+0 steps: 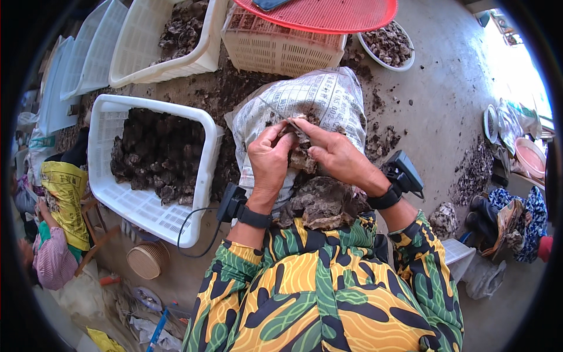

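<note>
My left hand [271, 157] and my right hand [340, 154] meet over my lap, both closed, thumbs and fingertips pinching a small brown-grey flaky piece [300, 130]. Its exact kind I cannot make out, and the fingers partly hide it. Below my fingers lie more brown crumbly bits [303, 159]. A white woven sack [328, 94] with printing is spread under and beyond my hands, with crumbs on it. Close to my waist rests a large rough brown-grey lump [328, 202], like a clump of dried fungus, touched by neither hand. Each wrist wears a black strapped device.
To the left stands a white crate [202, 220] of dark lumps. Further off are another crate [126, 73] of lumps, a crate [284, 54] under a red tray [328, 19], and a bowl [410, 57] of pieces. Other people sit at far left and right. Dark debris litters the floor.
</note>
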A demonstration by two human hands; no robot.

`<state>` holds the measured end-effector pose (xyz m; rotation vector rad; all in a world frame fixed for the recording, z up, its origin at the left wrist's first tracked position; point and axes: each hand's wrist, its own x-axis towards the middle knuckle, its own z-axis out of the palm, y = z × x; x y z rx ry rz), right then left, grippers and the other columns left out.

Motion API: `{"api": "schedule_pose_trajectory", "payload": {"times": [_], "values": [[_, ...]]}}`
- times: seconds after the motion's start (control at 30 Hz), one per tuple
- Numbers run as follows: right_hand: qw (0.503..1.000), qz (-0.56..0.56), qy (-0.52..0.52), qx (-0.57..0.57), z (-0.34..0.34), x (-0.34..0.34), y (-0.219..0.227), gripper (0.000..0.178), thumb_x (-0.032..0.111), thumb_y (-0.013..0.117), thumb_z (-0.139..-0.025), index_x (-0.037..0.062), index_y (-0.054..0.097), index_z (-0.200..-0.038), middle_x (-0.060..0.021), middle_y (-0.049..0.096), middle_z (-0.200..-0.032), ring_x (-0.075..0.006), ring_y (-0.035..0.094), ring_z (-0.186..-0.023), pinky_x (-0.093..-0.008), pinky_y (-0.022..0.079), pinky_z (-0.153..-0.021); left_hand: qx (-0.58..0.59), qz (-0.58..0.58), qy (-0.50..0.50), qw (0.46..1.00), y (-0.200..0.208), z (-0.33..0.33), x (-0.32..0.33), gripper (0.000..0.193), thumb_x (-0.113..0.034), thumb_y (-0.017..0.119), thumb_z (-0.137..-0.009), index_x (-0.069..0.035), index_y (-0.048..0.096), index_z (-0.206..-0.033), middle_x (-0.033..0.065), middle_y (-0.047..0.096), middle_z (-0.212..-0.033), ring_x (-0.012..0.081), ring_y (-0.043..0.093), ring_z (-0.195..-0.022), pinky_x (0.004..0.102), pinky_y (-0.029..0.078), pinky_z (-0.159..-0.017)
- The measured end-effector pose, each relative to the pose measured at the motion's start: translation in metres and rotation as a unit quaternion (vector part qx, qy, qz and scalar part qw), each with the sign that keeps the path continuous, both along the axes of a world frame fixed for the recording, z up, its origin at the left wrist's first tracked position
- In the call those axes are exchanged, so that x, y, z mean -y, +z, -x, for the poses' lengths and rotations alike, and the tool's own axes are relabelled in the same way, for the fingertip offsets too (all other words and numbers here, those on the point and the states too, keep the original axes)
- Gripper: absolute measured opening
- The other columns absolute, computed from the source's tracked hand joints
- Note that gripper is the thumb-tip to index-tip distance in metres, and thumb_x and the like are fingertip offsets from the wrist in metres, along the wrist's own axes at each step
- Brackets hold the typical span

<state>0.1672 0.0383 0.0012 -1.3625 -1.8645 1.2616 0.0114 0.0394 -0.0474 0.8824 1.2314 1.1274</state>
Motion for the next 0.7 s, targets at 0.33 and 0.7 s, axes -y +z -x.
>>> {"api": "schedule_pose_trajectory", "payload": {"times": [0.33, 0.7], "values": [[0.975, 0.184, -0.048, -0.111, 0.005, 0.002, 0.026, 0.061, -0.002, 0.046, -0.083, 0.0008, 0.037, -0.143, -0.0139, 0.053, -0.133, -0.0146, 0.05, -0.117, -0.0265, 0.038, -0.1, 0.164, 0.074, 0.003, 0.984, 0.0, 0.007, -0.006, 0.024, -0.004, 0.066, -0.086, 0.004, 0.066, -0.108, 0.0054, 0.068, -0.086, 0.009, 0.062, -0.069, 0.0215, 0.051, -0.064], [0.971, 0.216, -0.012, -0.102, -0.003, -0.004, 0.026, 0.061, 0.0, 0.049, -0.082, 0.0045, 0.039, -0.143, -0.0092, 0.059, -0.122, -0.0069, 0.053, -0.086, -0.0234, 0.045, -0.085, 0.067, 0.017, -0.084, 0.994, 0.006, 0.008, -0.007, 0.027, -0.004, 0.064, -0.087, 0.002, 0.062, -0.113, 0.0033, 0.067, -0.093, 0.0064, 0.061, -0.078, 0.0212, 0.051, -0.069]]}}
